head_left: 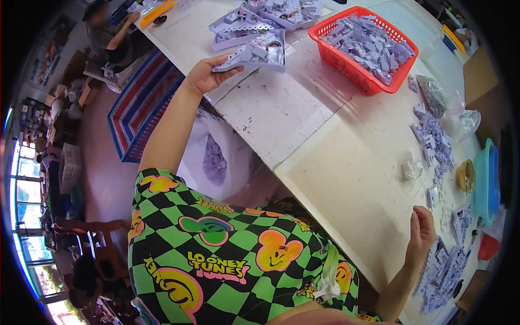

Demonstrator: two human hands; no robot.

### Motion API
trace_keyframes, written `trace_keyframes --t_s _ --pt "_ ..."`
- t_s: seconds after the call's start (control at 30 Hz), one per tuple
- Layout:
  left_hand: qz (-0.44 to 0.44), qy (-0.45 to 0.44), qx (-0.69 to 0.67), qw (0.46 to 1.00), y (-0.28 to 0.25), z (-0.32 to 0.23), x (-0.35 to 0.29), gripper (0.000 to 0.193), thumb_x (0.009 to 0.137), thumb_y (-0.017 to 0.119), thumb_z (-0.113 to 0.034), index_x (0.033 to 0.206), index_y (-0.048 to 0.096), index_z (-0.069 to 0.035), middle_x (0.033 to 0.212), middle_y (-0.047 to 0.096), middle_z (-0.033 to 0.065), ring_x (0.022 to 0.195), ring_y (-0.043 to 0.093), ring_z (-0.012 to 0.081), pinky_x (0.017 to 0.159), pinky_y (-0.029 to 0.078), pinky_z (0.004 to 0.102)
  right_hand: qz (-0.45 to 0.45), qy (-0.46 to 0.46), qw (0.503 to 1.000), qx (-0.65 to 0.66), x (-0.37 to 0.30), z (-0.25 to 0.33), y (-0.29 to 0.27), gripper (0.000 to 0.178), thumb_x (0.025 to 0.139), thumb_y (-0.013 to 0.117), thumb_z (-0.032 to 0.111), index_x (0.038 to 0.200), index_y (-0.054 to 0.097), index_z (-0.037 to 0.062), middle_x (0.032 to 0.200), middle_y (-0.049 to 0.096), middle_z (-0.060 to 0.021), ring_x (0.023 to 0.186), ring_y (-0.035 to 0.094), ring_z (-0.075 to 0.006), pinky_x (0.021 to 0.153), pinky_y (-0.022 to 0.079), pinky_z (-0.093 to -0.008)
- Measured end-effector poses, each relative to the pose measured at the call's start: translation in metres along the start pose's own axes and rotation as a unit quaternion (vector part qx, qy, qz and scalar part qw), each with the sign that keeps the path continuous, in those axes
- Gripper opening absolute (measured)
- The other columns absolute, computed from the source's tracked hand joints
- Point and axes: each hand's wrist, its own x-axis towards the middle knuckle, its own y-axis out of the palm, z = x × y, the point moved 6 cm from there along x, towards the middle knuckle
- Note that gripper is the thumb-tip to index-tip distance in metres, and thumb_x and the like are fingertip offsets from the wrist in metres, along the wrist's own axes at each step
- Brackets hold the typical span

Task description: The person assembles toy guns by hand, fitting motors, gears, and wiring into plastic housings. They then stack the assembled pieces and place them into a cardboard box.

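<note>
- Position: from where I stand, the pale plastic tray [271, 67] is at the upper centre of the frame, near similar trays [295, 24]; whether it touches the desk [325, 151] is unclear.
- Left hand [208, 76]: fingers are clamped on the tray's left end.
- Right hand [422, 230]: at lower right, fingers are curled with the thumb alongside; I cannot tell whether the tips meet or pinch anything.
- Handling: the tray appears light and stiff; its smooth faces may slip slightly, and its thin walls are probably liable to crack. Small pieces inside could spill if tilted.
- Hold point: grip a side wall or corner; support the base with the second hand.
- Form: shallow and open, with upright walls and angular contents.
- Surroundings: the red basket [346, 73], upper right, is perforated plastic, filled with blocky pale parts [374, 46]. The crumpled bag [413, 169], right of centre, is thin translucent film.
</note>
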Motion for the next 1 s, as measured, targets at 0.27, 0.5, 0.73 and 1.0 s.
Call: trace_keyframes --t_s 0.27,0.5,0.73,1.0 --pt "0.008 -0.085 0.093 0.992 -0.025 -0.018 0.032 0.037 0.086 0.046 -0.013 0.117 0.043 0.007 0.111 0.052 0.0194 0.099 0.055 0.0294 0.077 0.053 0.0265 0.002 0.041 0.999 -0.003 -0.003 0.004 0.002 0.011 0.084 0.05 0.001 0.093 0.055 -0.0008 0.093 0.051 -0.0014 0.081 0.045 -0.0059 0.072 0.035 -0.0178" --pt "-0.104 -0.024 0.34 0.934 -0.062 -0.063 0.069 0.033 0.084 0.054 -0.019 0.108 0.054 0.002 0.104 0.058 0.0123 0.085 0.06 0.0188 0.078 0.049 0.0284 0.002 0.056 0.998 -0.016 -0.005 0.014 0.003 0.009 0.083 0.05 0.001 0.09 0.055 -0.0002 0.088 0.051 -0.0011 0.074 0.044 -0.006 0.066 0.036 -0.0179" --pt "-0.265 0.221 0.76 0.551 0.016 -0.094 0.034 0.047 0.076 0.06 -0.036 0.113 0.053 -0.008 0.112 0.052 0.0141 0.101 0.051 0.0302 0.087 0.04 0.0378 -0.012 0.076 0.997 -0.017 -0.012 0.017 0.005 0.009 0.082 0.051 0.0 0.09 0.055 -0.0004 0.087 0.051 -0.0016 0.075 0.045 -0.0063 0.067 0.036 -0.0181" --pt "-0.14 0.287 0.818 0.479 0.07 0.014 0.032 0.06 0.079 0.055 -0.041 0.131 0.032 -0.021 0.138 0.022 0.012 0.13 0.011 0.0351 0.096 0.009 0.0644 -0.01 0.084 0.996 0.005 -0.01 0.011 0.017 0.008 0.082 0.051 0.001 0.089 0.055 0.0001 0.086 0.051 -0.0013 0.075 0.045 -0.0069 0.068 0.036 -0.0189"
